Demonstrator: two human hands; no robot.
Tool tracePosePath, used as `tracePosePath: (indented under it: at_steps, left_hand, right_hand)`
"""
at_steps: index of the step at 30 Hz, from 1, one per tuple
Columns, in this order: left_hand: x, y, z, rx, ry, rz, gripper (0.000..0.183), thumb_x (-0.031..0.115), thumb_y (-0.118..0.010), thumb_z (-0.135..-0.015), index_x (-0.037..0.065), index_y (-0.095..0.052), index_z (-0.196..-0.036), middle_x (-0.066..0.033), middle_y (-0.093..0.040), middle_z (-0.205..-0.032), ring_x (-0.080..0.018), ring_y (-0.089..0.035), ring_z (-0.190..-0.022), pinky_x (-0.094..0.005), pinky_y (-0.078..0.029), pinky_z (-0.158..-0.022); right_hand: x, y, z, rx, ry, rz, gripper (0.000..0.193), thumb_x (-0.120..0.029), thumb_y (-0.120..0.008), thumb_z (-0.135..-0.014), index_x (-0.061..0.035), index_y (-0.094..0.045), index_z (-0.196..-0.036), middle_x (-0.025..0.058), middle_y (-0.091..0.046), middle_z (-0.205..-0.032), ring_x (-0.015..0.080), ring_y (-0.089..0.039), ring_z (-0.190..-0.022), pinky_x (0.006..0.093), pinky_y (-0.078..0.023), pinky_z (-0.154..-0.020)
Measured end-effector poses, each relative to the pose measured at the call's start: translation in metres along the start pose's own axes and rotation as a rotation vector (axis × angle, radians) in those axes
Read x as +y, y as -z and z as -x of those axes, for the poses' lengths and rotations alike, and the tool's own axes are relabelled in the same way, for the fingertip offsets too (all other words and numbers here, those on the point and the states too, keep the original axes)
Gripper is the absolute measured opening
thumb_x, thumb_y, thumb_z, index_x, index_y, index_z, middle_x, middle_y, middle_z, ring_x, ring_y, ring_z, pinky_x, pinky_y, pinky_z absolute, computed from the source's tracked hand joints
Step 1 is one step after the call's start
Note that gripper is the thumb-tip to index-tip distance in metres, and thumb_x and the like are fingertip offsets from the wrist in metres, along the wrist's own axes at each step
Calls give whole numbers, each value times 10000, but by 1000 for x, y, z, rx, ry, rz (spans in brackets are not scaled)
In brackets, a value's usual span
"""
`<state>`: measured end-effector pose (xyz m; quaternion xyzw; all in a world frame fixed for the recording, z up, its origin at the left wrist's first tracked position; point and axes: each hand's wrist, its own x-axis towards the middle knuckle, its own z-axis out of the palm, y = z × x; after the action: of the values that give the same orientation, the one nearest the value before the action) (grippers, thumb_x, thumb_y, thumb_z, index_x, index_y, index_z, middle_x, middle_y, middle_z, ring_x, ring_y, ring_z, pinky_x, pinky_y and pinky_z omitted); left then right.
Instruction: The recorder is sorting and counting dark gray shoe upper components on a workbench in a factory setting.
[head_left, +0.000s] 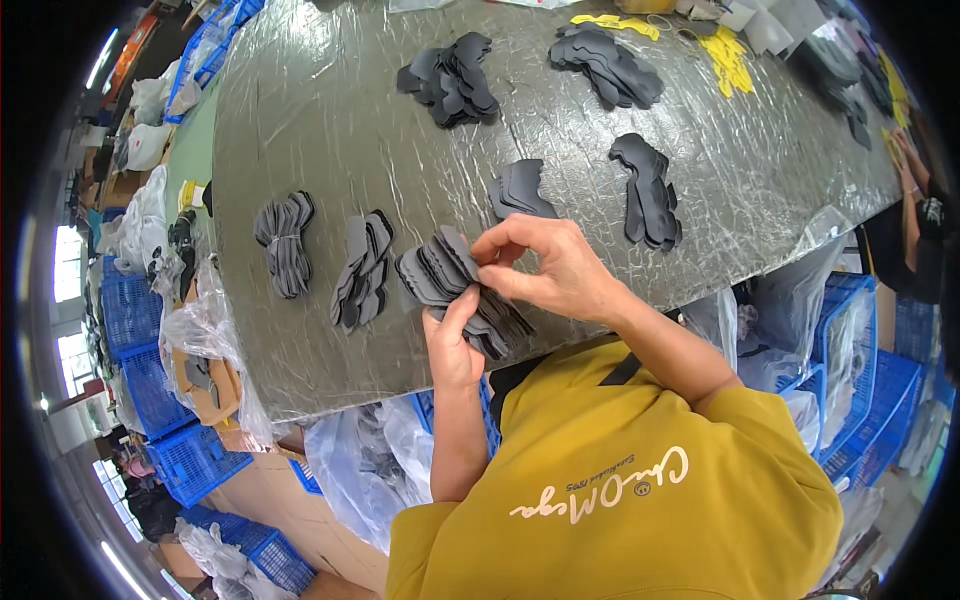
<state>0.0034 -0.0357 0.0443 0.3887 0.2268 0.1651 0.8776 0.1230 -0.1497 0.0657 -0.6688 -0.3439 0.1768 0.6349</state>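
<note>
1. The left hand (455, 345) is closed around a stack of dark grey pieces (432, 278), its thumb laid across them; the fingers beneath are hidden by the stack
2. The right hand (555, 268) is partly curled, thumb and forefinger bent toward each other with their tips at the right edge of that stack; whether a piece is pinched between them I cannot tell
3. The held stack is fanned into layers with wavy edges, above the near part of a dark table (300, 120) covered in shiny, wrinkled film
4. Left of the hands lies a loose fanned pile (362, 270), and farther left a bundle (285, 243) with a thin band around its middle
5. Just beyond the right hand is a small grey pile (522, 186), partly hidden by it; to its right lies a longer pile (648, 192)
6. Two more dark piles lie toward the far side, one at centre (450, 80) and one farther right (605, 65), with yellow pieces (725, 60) near the latter
7. At the right edge, a co-worker's forearm (910, 225) shows beside the table; blue crates (198, 465) stand on the left
</note>
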Motion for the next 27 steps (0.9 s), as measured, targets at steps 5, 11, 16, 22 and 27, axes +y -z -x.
tracePosePath:
  at_steps: [5, 11, 16, 22, 27]
  left_hand:
    - [-3, 0, 0, -85, -21, 9, 501, 12, -570, -894, -34, -403, -1363, -116, -537, -1277, -197, -550, -1138, -334, -441, -975]
    - [-2, -7, 2, 9, -56, -34, 506, 15, -571, -904, -28, -390, -1375, -111, -512, -1308, -194, -530, -1167, -335, -415, -1015]
    - [-5, -3, 2, 7, -78, -108, 451, 3, -539, -903, -21, -440, -1342, -104, -513, -1317, -201, -510, -1193, -333, -394, -1027]
    - [-6, -5, 5, 20, -107, -143, 443, 19, -576, -887, -25, -467, -1314, -107, -528, -1293, -200, -524, -1169, -327, -402, -1013]
    - [-9, -2, 10, 38, -104, -162, 388, 25, -595, -880, -21, -509, -1256, -90, -573, -1213, -181, -556, -1104, -314, -428, -969]
  right_hand:
    - [-6, 0, 4, -26, 17, 4, 170, -70, -693, -792, -9, -660, -947, 62, -661, -806, 132, -650, -704, 264, -520, -688]
    - [-6, -2, 5, 5, -133, -72, 211, -72, -701, -778, 31, -665, -959, 93, -693, -804, 118, -664, -707, 252, -537, -662]
    - [-9, -2, 6, 10, -135, -70, 190, -69, -699, -777, 27, -672, -939, 87, -692, -778, 105, -658, -698, 247, -534, -656]
    - [-14, -3, 8, 15, -149, -40, 176, -67, -703, -764, 27, -676, -911, 80, -689, -760, 100, -651, -673, 239, -530, -643]
    - [-15, 0, 9, -11, -105, 10, 153, -68, -710, -765, -1, -696, -901, 54, -690, -772, 80, -637, -686, 231, -515, -633]
